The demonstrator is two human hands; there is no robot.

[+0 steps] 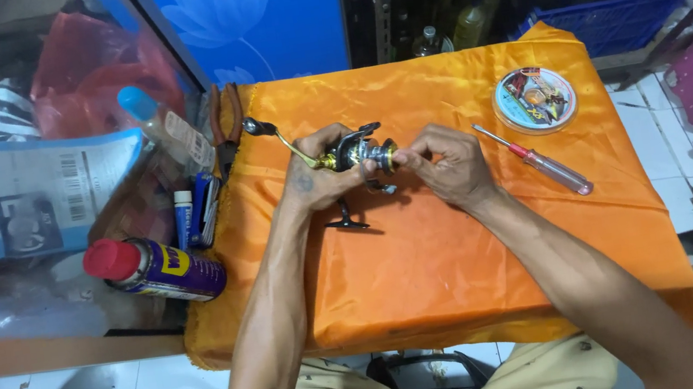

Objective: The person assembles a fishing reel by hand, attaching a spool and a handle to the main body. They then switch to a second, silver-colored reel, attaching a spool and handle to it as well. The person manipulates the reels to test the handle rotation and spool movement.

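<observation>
Two hands meet over the middle of the orange cloth (464, 259) that covers the worktop, both busy with a small fishing reel (356, 152). The left hand (314, 175) has its grip clamped round the reel body, with the gold crank arm and its dark knob (258, 127) sticking out to the upper left. The right hand (448, 162) has its fingertips pinched together on the front end of the reel, at the spool; whether it is turning or only steadying cannot be told. The reel is held just above the cloth, its foot casting a dark shadow below.

A red-handled screwdriver (541, 162) lies on the cloth just right of the right hand, untouched. A round line spool (535, 98) lies beyond it. Pliers (227, 125) rest at the cloth's left edge, and a spray can (156, 266) with a red cap lies on its side on the glass case beside it.

By my judgement, the step in hand is work on the spool end by fingers alone. The next move calls for a firm left hold so the body does not twist while the right fingers act.
</observation>
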